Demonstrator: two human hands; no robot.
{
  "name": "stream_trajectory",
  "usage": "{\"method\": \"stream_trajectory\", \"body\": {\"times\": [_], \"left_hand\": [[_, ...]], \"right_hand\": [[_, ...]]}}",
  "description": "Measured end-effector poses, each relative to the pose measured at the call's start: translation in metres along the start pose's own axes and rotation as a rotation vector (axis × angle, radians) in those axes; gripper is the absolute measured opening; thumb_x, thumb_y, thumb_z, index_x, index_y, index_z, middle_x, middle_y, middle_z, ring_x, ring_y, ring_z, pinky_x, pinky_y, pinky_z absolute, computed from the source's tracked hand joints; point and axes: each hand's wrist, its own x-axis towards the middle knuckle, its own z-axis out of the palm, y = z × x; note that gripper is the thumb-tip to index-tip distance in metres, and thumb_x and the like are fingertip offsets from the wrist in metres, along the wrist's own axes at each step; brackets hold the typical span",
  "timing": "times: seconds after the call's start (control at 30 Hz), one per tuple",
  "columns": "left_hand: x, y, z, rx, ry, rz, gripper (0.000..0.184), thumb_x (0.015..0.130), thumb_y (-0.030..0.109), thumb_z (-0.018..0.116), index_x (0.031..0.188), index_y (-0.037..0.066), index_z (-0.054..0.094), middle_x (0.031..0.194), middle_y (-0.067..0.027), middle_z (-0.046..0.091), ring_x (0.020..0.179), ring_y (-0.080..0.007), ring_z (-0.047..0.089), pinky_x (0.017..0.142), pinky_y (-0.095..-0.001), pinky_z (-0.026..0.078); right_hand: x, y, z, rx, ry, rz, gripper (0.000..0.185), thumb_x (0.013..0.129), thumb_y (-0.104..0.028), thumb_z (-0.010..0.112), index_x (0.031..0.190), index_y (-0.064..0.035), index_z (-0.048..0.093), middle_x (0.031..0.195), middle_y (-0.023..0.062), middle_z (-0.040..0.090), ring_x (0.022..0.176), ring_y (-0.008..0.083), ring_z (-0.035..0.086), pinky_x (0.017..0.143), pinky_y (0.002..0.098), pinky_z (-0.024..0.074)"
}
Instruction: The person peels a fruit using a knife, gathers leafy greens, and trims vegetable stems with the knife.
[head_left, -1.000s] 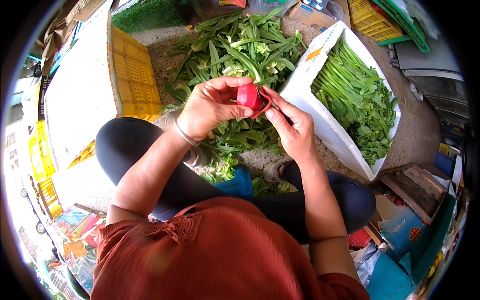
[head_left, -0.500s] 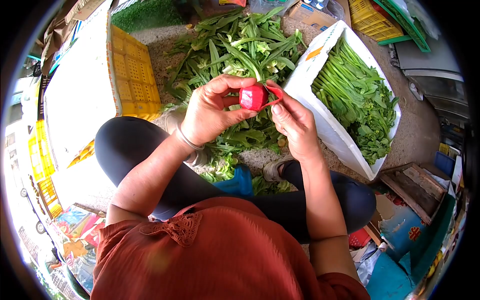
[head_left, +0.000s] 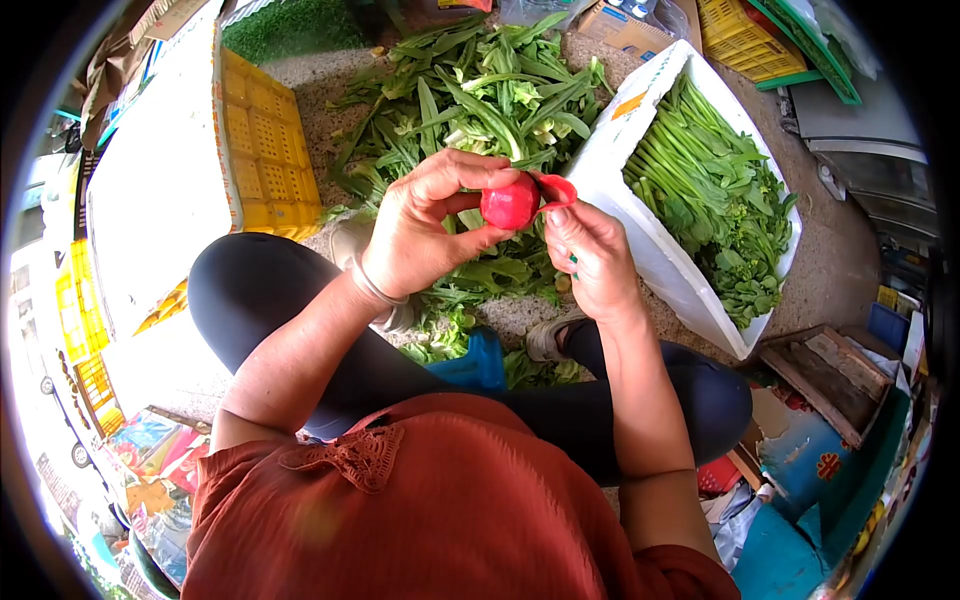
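A round, glossy red fruit (head_left: 509, 204), its exact kind unclear, is pinched between the thumb and fingers of my left hand (head_left: 415, 222). Close by on the right, my right hand (head_left: 592, 255) is closed round a small green-handled blade (head_left: 574, 268). Most of this tool is hidden by the fingers; a thin dark edge shows against the fruit. A curled strip of red peel (head_left: 562, 193) hangs off the fruit's right side, above my right thumb. Both hands are held over a heap of green leaves (head_left: 490, 95) on the ground.
A white foam box (head_left: 655, 245) full of leafy green stems (head_left: 705, 190) stands at right. To the left is a yellow crate (head_left: 268, 140) beside a large white panel (head_left: 160, 180). A blue plastic piece (head_left: 475, 362) lies between my legs. A wooden tray (head_left: 830, 380) sits at lower right.
The fruit has turned a little in my left hand and sits slightly lower. The red strip at its right has curled wider, and my right hand has shifted slightly, showing some green handle.
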Motion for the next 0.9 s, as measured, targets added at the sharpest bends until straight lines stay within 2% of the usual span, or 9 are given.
{"method": "stream_trajectory", "body": {"times": [0.33, 0.5, 0.57, 0.6, 0.67, 0.73, 0.77, 0.87, 0.9], "left_hand": [[0.000, 0.001, 0.001, 0.124, 0.016, 0.085, 0.044, 0.065, -0.011, 0.069, 0.104, 0.007, 0.060, 0.111, -0.0093, 0.052, 0.106, -0.0195, 0.054, 0.089, -0.0309, 0.049], [0.000, 0.003, 0.000, 0.250, 0.008, 0.128, 0.042, 0.065, -0.007, 0.071, 0.103, 0.009, 0.061, 0.110, -0.0093, 0.054, 0.104, -0.0192, 0.055, 0.085, -0.0306, 0.051], [0.000, 0.005, -0.001, 0.265, -0.062, 0.138, 0.047, 0.066, -0.013, 0.068, 0.109, 0.003, 0.056, 0.116, -0.0109, 0.050, 0.109, -0.0219, 0.052, 0.093, -0.0341, 0.046], [0.000, 0.004, -0.001, 0.266, -0.062, 0.139, 0.047, 0.066, -0.013, 0.068, 0.109, 0.003, 0.056, 0.116, -0.0109, 0.050, 0.109, -0.0219, 0.052, 0.093, -0.0341, 0.046], [0.000, 0.000, 0.001, -0.175, 0.051, -0.087, 0.048, 0.068, -0.010, 0.067, 0.112, 0.003, 0.053, 0.116, -0.0098, 0.051, 0.108, -0.0221, 0.052, 0.091, -0.0342, 0.047], [0.003, -0.005, -0.003, -0.332, 0.114, -0.170, 0.045, 0.070, -0.009, 0.066, 0.112, 0.002, 0.052, 0.112, -0.0089, 0.054, 0.104, -0.0200, 0.054, 0.090, -0.0327, 0.047], [0.006, -0.007, -0.005, -0.493, 0.173, -0.253, 0.043, 0.072, -0.008, 0.065, 0.112, 0.001, 0.052, 0.107, -0.0081, 0.057, 0.099, -0.0178, 0.057, 0.089, -0.0312, 0.048], [0.008, -0.005, -0.012, -0.648, 0.174, -0.378, 0.039, 0.078, 0.003, 0.063, 0.115, 0.002, 0.050, 0.106, -0.0096, 0.058, 0.097, -0.0195, 0.058, 0.085, -0.0306, 0.050], [0.009, -0.004, -0.014, -0.698, 0.149, -0.458, 0.041, 0.080, 0.009, 0.062, 0.118, 0.002, 0.047, 0.108, -0.0104, 0.057, 0.098, -0.0202, 0.057, 0.086, -0.0299, 0.049]], "right_hand": [[0.000, 0.001, -0.001, 0.216, -0.057, 0.112, 0.018, 0.090, -0.022, 0.053, 0.086, -0.0052, 0.058, 0.060, -0.0047, 0.042, 0.048, 0.0035, 0.033, 0.043, 0.0173, 0.0250], [-0.001, 0.007, -0.003, 0.336, -0.070, 0.164, 0.018, 0.089, -0.022, 0.054, 0.088, -0.0054, 0.059, 0.060, -0.0047, 0.042, 0.047, 0.0034, 0.033, 0.043, 0.0177, 0.0253], [0.000, 0.007, -0.002, 0.400, -0.079, 0.178, 0.018, 0.089, -0.022, 0.054, 0.088, -0.0053, 0.059, 0.059, -0.0048, 0.042, 0.047, 0.0033, 0.033, 0.043, 0.0177, 0.0253], [0.000, 0.005, -0.001, 0.348, -0.042, 0.175, 0.018, 0.089, -0.022, 0.054, 0.088, -0.0052, 0.060, 0.059, -0.0044, 0.042, 0.047, 0.0035, 0.033, 0.043, 0.0175, 0.0250], [0.001, 0.005, -0.001, 0.295, -0.007, 0.171, 0.018, 0.089, -0.022, 0.055, 0.088, -0.0052, 0.060, 0.059, -0.0041, 0.043, 0.047, 0.0036, 0.033, 0.043, 0.0173, 0.0247], [0.006, 0.010, -0.004, -0.143, 0.082, -0.080, 0.019, 0.089, -0.020, 0.055, 0.094, -0.0048, 0.063, 0.059, -0.0028, 0.048, 0.046, 0.0061, 0.040, 0.044, 0.0208, 0.0325], [0.009, 0.016, -0.003, -0.143, 0.079, -0.080, 0.019, 0.089, -0.020, 0.055, 0.094, -0.0048, 0.063, 0.059, -0.0028, 0.048, 0.046, 0.0061, 0.040, 0.044, 0.0209, 0.0325], [0.011, 0.021, 0.001, -0.914, 0.346, -0.482, 0.026, 0.085, -0.013, 0.057, 0.110, -0.0197, 0.062, 0.064, 0.0005, 0.056, 0.058, 0.0130, 0.057, 0.054, 0.0315, 0.0459], [0.009, 0.018, 0.002, -0.913, 0.345, -0.483, 0.026, 0.085, -0.013, 0.057, 0.110, -0.0197, 0.062, 0.064, 0.0005, 0.056, 0.058, 0.0130, 0.057, 0.054, 0.0315, 0.0459]]}}
